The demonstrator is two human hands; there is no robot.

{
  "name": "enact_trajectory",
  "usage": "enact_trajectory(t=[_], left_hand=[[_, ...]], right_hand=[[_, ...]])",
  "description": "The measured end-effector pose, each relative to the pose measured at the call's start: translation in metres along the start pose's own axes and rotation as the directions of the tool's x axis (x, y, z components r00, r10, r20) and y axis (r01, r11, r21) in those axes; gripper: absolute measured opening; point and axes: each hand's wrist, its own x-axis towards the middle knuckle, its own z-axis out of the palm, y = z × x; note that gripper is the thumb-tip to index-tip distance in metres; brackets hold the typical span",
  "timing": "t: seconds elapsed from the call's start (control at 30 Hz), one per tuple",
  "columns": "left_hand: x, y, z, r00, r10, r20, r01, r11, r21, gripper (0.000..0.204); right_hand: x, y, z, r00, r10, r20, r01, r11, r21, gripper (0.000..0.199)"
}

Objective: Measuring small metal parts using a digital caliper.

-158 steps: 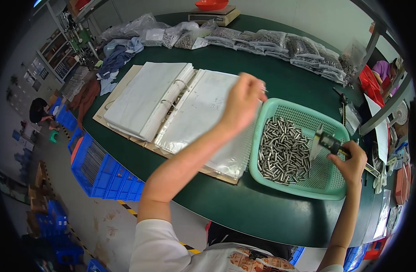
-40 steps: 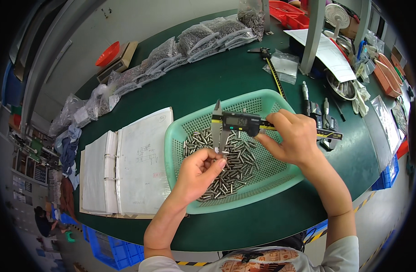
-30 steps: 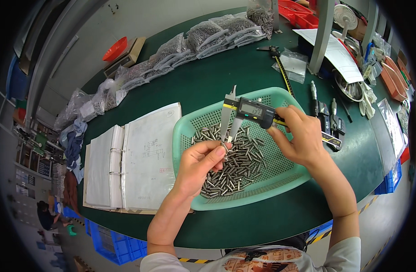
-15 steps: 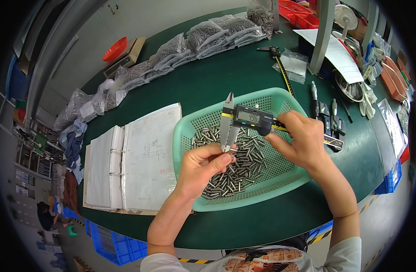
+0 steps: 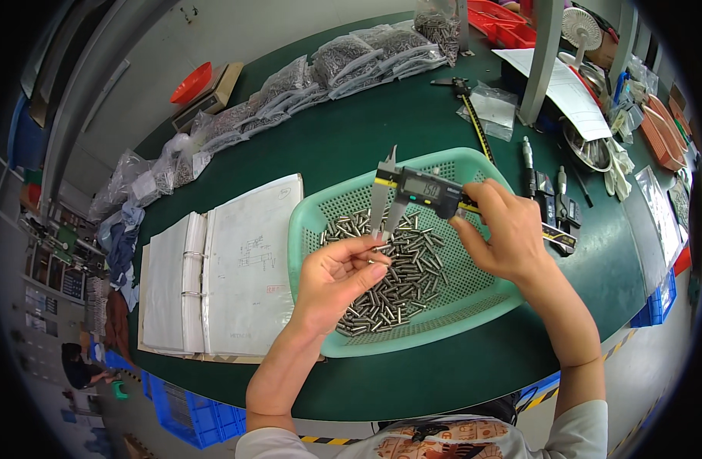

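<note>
My right hand (image 5: 508, 233) is closed around the sliding part of a digital caliper (image 5: 418, 190), its jaws pointing down and toward me, slightly apart. Beside the jaw tips, my left hand (image 5: 332, 283) pinches a small metal pin (image 5: 375, 262) between thumb and fingers; the fingers partly hide it. Both hands are over a green perforated plastic basket (image 5: 485, 294). Inside the basket lies a loose heap of shiny metal pins (image 5: 404, 287).
Left of the basket lies an open ring binder (image 5: 247, 268) with a drawing. Bags of metal parts (image 5: 343, 57) line the far edge. Another caliper (image 5: 477, 122), micrometers (image 5: 528, 164) and a grey post (image 5: 546, 65) stand or lie to the right. A person (image 5: 79, 367) is far left.
The caliper jaws have opened wider and the display reading has changed. My left thumb and the pin have come down away from the jaw tips.
</note>
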Motion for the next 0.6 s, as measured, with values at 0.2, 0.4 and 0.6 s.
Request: enact_trajectory(t=[0.2, 0.4, 0.6], left_hand=[[0.0, -0.002, -0.012, 0.987, -0.045, 0.154, 0.085, 0.961, -0.264, 0.033], [-0.001, 0.0, -0.011, 0.981, -0.032, 0.19, 0.087, 0.953, -0.291, 0.035], [0.0, 0.003, -0.001, 0.997, -0.025, 0.074, 0.034, 0.991, -0.129, 0.039]], right_hand=[[0.0, 0.0, 0.001, 0.999, -0.052, 0.012, 0.051, 0.998, 0.034, 0.028], [0.0, 0.002, 0.001, 0.996, -0.072, -0.046, 0.073, 0.997, 0.017, 0.03], [0.0, 0.003, -0.002, 0.996, -0.071, -0.056, 0.068, 0.996, -0.05, 0.029]])
